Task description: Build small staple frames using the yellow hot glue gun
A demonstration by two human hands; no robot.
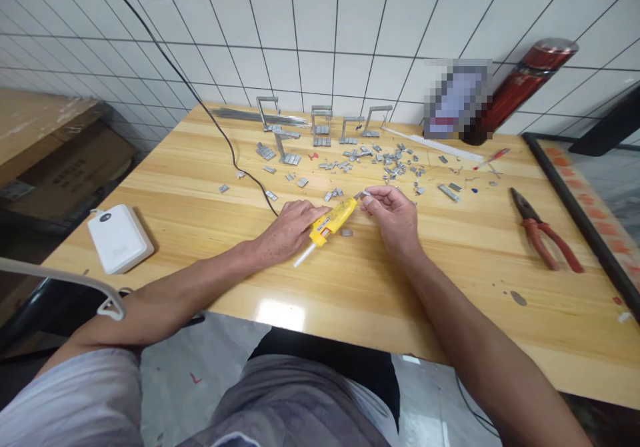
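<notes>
My left hand (290, 229) is closed round the handle of a yellow hot glue gun (336, 218), with a clear glue stick (303, 256) poking out of its back end. The gun's nozzle points up and right toward my right hand (395, 217). Between the right thumb and fingers I pinch a small grey piece (365, 195), right at the nozzle tip; whether they touch I cannot tell. A loose grey piece (347, 233) lies on the table just below the gun. More small grey pieces (395, 160) are scattered beyond my hands.
Several grey bracket-like assemblies (321, 127) stand near the wall, beside a bundle of thin rods (260, 117). Red-handled pliers (543, 230) lie at right. A white power bank (120, 239) is at left. A black cord (225, 140) crosses the table, and a red flask (525, 90) stands behind.
</notes>
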